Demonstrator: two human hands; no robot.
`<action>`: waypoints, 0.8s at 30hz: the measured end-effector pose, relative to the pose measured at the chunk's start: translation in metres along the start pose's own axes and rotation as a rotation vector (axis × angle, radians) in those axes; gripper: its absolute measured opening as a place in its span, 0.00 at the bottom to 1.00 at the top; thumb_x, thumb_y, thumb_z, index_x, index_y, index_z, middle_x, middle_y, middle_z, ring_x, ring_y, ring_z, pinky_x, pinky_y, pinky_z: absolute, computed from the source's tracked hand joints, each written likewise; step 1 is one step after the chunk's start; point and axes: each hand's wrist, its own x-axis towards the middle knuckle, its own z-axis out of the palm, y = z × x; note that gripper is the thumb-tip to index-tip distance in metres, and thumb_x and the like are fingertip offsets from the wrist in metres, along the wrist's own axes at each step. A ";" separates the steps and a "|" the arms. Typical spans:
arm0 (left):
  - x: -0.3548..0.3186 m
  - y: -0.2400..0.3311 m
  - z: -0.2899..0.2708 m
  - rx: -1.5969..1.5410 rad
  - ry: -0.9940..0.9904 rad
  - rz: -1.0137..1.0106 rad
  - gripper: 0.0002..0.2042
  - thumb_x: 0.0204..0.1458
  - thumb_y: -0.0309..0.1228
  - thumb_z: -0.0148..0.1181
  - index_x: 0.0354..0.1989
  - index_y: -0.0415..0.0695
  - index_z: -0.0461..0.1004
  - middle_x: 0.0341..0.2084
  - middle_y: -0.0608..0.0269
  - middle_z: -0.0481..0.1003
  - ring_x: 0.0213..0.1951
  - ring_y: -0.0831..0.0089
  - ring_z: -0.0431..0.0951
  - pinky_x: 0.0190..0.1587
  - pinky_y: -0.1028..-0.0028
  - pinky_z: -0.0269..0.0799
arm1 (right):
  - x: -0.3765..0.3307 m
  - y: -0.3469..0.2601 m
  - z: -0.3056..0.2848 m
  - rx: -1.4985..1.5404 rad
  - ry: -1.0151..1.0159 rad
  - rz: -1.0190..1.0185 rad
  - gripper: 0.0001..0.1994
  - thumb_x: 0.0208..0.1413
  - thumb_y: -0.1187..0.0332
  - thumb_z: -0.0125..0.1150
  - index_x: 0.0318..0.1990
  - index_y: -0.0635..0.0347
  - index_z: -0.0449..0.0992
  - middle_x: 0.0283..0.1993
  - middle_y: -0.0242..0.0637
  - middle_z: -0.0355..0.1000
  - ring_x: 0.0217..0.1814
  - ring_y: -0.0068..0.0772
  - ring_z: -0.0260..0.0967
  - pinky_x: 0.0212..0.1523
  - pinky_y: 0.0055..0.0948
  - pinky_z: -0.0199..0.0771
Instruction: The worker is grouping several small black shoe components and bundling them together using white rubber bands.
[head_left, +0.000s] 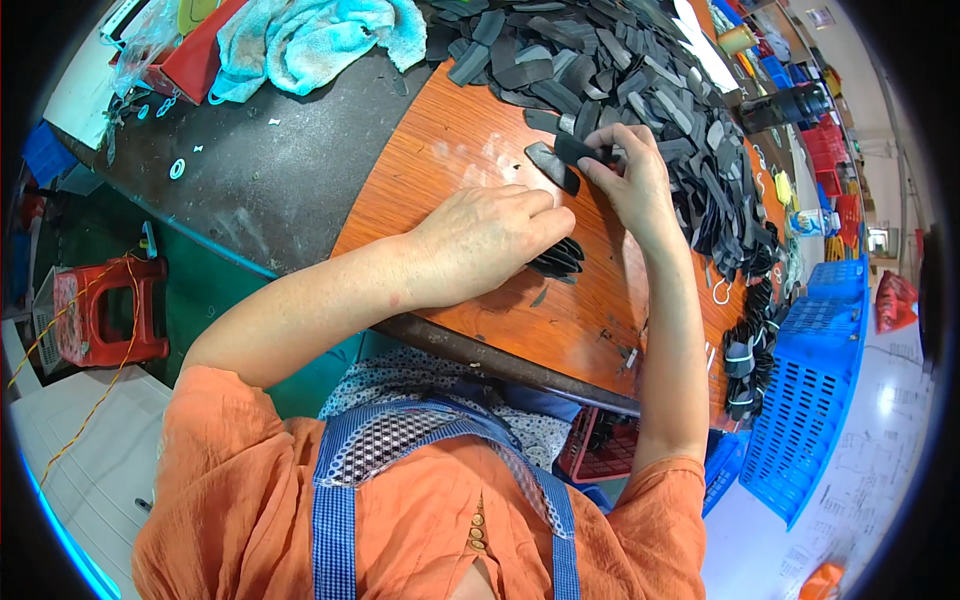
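Workshop clutter surrounded an orange wooden board [470,150] laid over a dark bench, and that board served as the working surface. Along the board's far edge sprawled a heap of black strips [640,70], flat and tongue-shaped, lying every which way. A turquoise towel [310,35] sat beyond the board's far left corner, and a blue plastic crate [815,400] stood off its right side.

Near the middle of the board, the left hand [490,240] lay knuckles up, fingers curled down and pressed onto a small stack of strips [558,260], whose ends fanned out from under the fingertips toward the right. Just beyond it, the right hand [625,175] pinched one black strip [580,150] between thumb and fingers, closed on its right end. A second loose strip [552,167] lay just beside it on the board, apart from the stack.

The pinched strip's long axis ran roughly left to right across the board, its free end pointing left toward the loose strip.

These pieces looked thin, light and rubbery, likely to bend rather than break, and perhaps a little slick. Gripping one near an end, flat faces between thumb and forefinger, seemed the sound way to hold it.
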 end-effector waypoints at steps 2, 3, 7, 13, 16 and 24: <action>-0.002 -0.001 0.001 0.019 0.024 0.020 0.13 0.47 0.23 0.65 0.40 0.41 0.69 0.35 0.55 0.74 0.43 0.54 0.79 0.44 0.60 0.76 | -0.004 -0.005 -0.002 0.100 -0.004 0.118 0.11 0.52 0.73 0.73 0.42 0.57 0.79 0.36 0.31 0.75 0.32 0.23 0.69 0.37 0.27 0.72; -0.003 -0.002 0.000 0.027 0.016 0.018 0.12 0.47 0.22 0.64 0.40 0.40 0.69 0.35 0.55 0.74 0.43 0.55 0.79 0.44 0.60 0.76 | -0.007 -0.007 -0.003 0.200 -0.007 0.234 0.10 0.52 0.74 0.73 0.41 0.58 0.79 0.33 0.27 0.74 0.29 0.18 0.65 0.34 0.22 0.69; -0.002 0.003 -0.003 0.056 -0.028 0.021 0.12 0.46 0.21 0.63 0.40 0.41 0.70 0.35 0.55 0.73 0.43 0.55 0.79 0.45 0.60 0.76 | -0.015 -0.008 -0.020 0.527 0.009 0.360 0.11 0.52 0.75 0.73 0.42 0.60 0.80 0.31 0.26 0.75 0.29 0.14 0.63 0.31 0.20 0.66; -0.002 0.003 0.000 0.058 -0.027 0.026 0.12 0.47 0.20 0.61 0.40 0.41 0.70 0.35 0.55 0.74 0.43 0.55 0.79 0.45 0.60 0.77 | -0.011 0.001 -0.009 -0.077 -0.076 0.120 0.16 0.49 0.70 0.75 0.46 0.61 0.81 0.33 0.40 0.78 0.31 0.36 0.73 0.39 0.35 0.75; -0.001 0.003 0.001 0.061 0.002 0.058 0.11 0.48 0.21 0.61 0.40 0.41 0.70 0.36 0.56 0.74 0.43 0.56 0.79 0.45 0.60 0.77 | -0.014 0.003 -0.005 -0.011 -0.046 0.090 0.14 0.49 0.71 0.75 0.43 0.62 0.81 0.31 0.38 0.77 0.30 0.35 0.73 0.38 0.34 0.75; -0.003 0.005 -0.001 0.119 -0.047 0.057 0.09 0.49 0.23 0.59 0.39 0.41 0.71 0.35 0.57 0.72 0.42 0.57 0.78 0.44 0.62 0.78 | -0.026 -0.028 0.005 0.326 -0.054 0.319 0.16 0.48 0.69 0.77 0.44 0.62 0.79 0.31 0.37 0.78 0.30 0.33 0.73 0.37 0.34 0.76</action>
